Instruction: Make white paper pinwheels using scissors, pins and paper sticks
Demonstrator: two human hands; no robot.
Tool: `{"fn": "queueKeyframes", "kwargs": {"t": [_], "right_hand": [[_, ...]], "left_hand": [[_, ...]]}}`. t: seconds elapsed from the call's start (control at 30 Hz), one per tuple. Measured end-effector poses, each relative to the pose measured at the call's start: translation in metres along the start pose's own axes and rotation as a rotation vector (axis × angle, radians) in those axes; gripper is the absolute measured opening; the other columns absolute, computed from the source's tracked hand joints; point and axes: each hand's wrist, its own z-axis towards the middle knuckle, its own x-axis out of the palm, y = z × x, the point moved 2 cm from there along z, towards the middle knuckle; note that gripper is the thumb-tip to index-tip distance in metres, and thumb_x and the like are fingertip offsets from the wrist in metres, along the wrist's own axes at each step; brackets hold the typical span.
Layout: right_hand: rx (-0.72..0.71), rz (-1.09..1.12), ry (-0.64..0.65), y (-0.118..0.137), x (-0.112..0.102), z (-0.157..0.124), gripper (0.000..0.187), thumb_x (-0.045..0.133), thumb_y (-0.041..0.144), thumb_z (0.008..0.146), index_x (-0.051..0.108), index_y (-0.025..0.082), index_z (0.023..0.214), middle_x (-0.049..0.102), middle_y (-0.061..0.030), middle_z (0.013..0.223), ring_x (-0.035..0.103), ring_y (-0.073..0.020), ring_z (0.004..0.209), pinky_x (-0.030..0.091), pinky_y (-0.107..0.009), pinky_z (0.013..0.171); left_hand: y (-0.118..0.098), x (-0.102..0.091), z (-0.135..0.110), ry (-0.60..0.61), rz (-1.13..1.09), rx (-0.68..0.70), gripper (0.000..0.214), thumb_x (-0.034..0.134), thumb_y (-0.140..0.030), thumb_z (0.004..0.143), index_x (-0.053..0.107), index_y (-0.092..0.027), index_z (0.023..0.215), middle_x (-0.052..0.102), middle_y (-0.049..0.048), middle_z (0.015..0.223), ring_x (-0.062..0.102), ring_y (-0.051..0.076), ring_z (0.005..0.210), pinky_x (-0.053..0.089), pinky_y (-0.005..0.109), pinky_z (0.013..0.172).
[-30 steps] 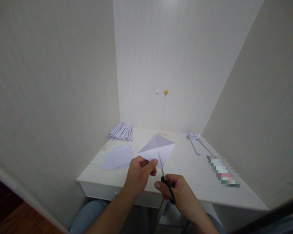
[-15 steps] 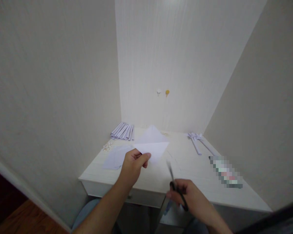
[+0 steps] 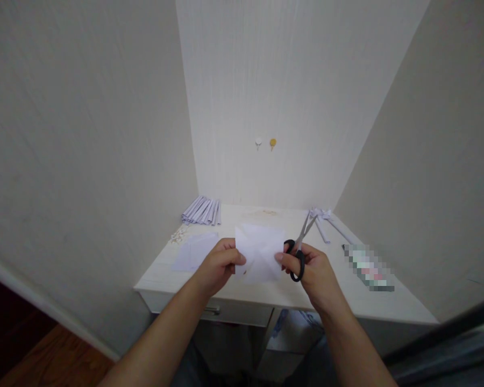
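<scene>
Mostly, pale walls [image 3: 234, 80] fill the view, running out of frame at the top and both sides. Below them the white tabletop [image 3: 363, 303] spans the corner, with a drawer [image 3: 242, 316] under its front edge; the space beneath is dark, and the person's legs there are hard to make out. Both forearms are cut off by the bottom of the view. The left hand [image 3: 221, 262] pinches the left edge of a white paper sheet [image 3: 260, 252], thumb in front, most fingers hidden behind. The right hand [image 3: 312, 266] pinches the opposite edge under its thumb while also keeping hold of the scissors. The sheet is held up toward the viewer, over the front part of the tabletop, its creases faint.

At the right a pixelated item [image 3: 369, 269] cannot be identified. Flat paper sheets [image 3: 189, 252] lie at the left, partly covered by the left hand. Behind them rest rolled paper tubes [image 3: 202, 209], too tightly packed to count. The scissors [image 3: 299, 245] point away, blades parted, tips overlapping the joined tubes [image 3: 321, 232] in view and obscuring part of them. Small pale bits [image 3: 178, 235] by the left wall are too tiny to name.
</scene>
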Motion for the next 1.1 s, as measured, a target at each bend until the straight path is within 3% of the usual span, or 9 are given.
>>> {"fn": "queueKeyframes", "kwargs": {"t": [0.13,0.2,0.33,0.4,0.53,0.83,1.1], "right_hand": [[0.022,-0.054,0.054,-0.002,0.001,-0.001,0.026,0.077,0.039,0.067,0.063,0.019,0.058,0.06,-0.0004,0.052,0.05,-0.0136,0.051,0.04,-0.026,0.051],[0.021,-0.052,-0.014,0.0,0.003,-0.002,0.027,0.077,0.039,0.066,0.063,0.019,0.056,0.06,-0.0004,0.05,0.049,-0.0133,0.049,0.039,-0.026,0.049],[-0.017,-0.024,-0.181,0.001,0.008,-0.002,0.027,0.077,0.041,0.066,0.062,0.02,0.058,0.06,0.0,0.051,0.05,-0.0138,0.05,0.04,-0.027,0.051],[-0.031,-0.014,-0.206,-0.001,0.009,-0.002,0.028,0.076,0.042,0.069,0.062,0.02,0.059,0.06,-0.0001,0.052,0.051,-0.0139,0.051,0.041,-0.027,0.052],[-0.05,-0.003,-0.204,-0.006,0.008,-0.001,0.03,0.076,0.043,0.072,0.063,0.02,0.059,0.062,-0.0013,0.054,0.053,-0.0149,0.054,0.043,-0.027,0.055],[-0.02,-0.049,-0.191,-0.002,0.008,-0.002,0.029,0.075,0.044,0.069,0.061,0.021,0.058,0.061,-0.0019,0.052,0.053,-0.0157,0.051,0.042,-0.028,0.052],[-0.008,-0.01,-0.094,-0.007,0.009,0.004,0.031,0.077,0.044,0.069,0.061,0.02,0.059,0.061,-0.0012,0.053,0.053,-0.0148,0.053,0.043,-0.028,0.054]], "left_hand": [[0.002,0.0,0.006,0.082,-0.092,-0.054,0.012,0.067,-0.029,0.053,0.064,-0.018,0.053,0.06,0.0035,0.052,0.053,0.016,0.048,0.043,0.028,0.049],[0.004,-0.001,0.009,0.047,-0.12,-0.025,0.016,0.072,-0.031,0.061,0.063,-0.018,0.057,0.059,0.0016,0.056,0.054,0.014,0.052,0.043,0.025,0.05],[0.014,0.002,0.007,-0.019,-0.135,0.044,0.033,0.072,-0.051,0.076,0.07,-0.018,0.079,0.065,0.0022,0.071,0.061,0.016,0.064,0.049,0.025,0.051],[0.019,0.006,0.002,-0.038,-0.076,0.04,0.037,0.078,-0.05,0.071,0.072,-0.016,0.084,0.07,0.005,0.077,0.064,0.018,0.068,0.052,0.027,0.054],[0.024,0.015,-0.005,-0.09,0.056,0.019,0.027,0.081,-0.038,0.067,0.074,-0.012,0.072,0.07,0.006,0.063,0.063,0.016,0.059,0.051,0.026,0.056],[0.019,0.02,-0.006,-0.161,0.051,0.003,0.022,0.078,-0.034,0.066,0.074,-0.013,0.069,0.07,0.0061,0.058,0.064,0.017,0.055,0.051,0.026,0.05],[0.02,0.019,-0.007,-0.164,0.009,0.019,0.022,0.077,-0.032,0.065,0.069,-0.014,0.073,0.07,0.0037,0.053,0.063,0.016,0.049,0.051,0.026,0.051]]}}
